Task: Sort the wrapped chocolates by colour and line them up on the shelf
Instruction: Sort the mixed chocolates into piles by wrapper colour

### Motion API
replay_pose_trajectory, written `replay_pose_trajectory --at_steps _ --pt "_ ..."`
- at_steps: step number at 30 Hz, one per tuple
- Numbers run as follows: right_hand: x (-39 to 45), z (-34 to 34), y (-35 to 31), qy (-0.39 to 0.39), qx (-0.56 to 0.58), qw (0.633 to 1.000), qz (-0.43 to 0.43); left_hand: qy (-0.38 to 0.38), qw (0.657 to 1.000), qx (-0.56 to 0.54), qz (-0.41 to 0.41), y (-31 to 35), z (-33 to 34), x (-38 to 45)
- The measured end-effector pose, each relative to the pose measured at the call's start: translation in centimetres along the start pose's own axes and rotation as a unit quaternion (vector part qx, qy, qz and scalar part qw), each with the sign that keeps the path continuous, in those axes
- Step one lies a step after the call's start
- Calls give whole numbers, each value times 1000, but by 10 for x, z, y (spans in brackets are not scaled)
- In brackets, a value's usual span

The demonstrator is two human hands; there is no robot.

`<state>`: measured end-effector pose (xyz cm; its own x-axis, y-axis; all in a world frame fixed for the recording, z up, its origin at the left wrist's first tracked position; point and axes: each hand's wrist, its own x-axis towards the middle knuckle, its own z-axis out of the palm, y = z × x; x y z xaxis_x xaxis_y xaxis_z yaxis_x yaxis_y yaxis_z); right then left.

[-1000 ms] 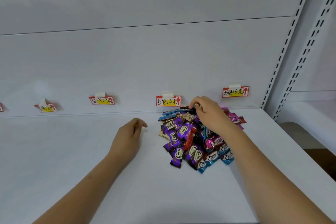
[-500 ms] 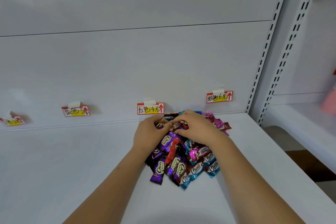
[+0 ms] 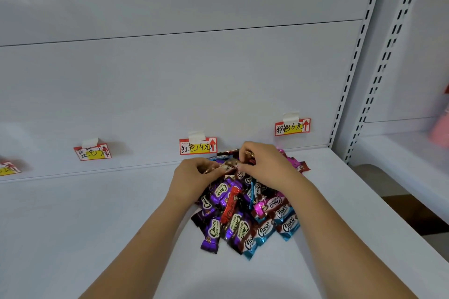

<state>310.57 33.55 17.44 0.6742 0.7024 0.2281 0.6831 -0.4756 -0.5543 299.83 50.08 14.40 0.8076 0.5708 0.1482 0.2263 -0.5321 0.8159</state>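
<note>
A mixed pile of wrapped chocolates (image 3: 245, 213) in purple, blue, red, pink and brown lies on the white shelf (image 3: 97, 226), below the red price tag (image 3: 198, 146). Both hands are over the back of the pile. My left hand (image 3: 194, 177) pinches one end of a beige-brown chocolate (image 3: 229, 165). My right hand (image 3: 264, 165) pinches its other end, and a dark red chocolate shows under its curled fingers. A single red wrapper (image 3: 230, 204) lies across the middle of the pile.
Handwritten price tags are taped along the back panel: one at the left (image 3: 92, 152), one at the right (image 3: 292, 127), and part of another at the far left edge (image 3: 8, 168). Slotted uprights (image 3: 349, 80) bound the shelf on the right; a neighbouring shelf lies beyond.
My left hand moved right from the bare shelf onto the pile and joined the right hand on a chocolate. The view shifted right, so the tags slid left.
</note>
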Motion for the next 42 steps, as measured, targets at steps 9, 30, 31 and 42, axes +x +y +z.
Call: replay_pose_trajectory --at_steps 9,30,31,42 --pt "3 0 -3 84 44 995 12 15 999 32 -9 11 -11 -9" --pt "0 5 -33 15 544 836 65 -23 747 -628 -216 5 -29 -10" --pt "0 6 -34 20 559 826 71 -42 725 -649 -229 3 -29 -10" --pt "-1 48 -104 -142 408 901 46 -16 975 -187 -122 -49 -138 -66"
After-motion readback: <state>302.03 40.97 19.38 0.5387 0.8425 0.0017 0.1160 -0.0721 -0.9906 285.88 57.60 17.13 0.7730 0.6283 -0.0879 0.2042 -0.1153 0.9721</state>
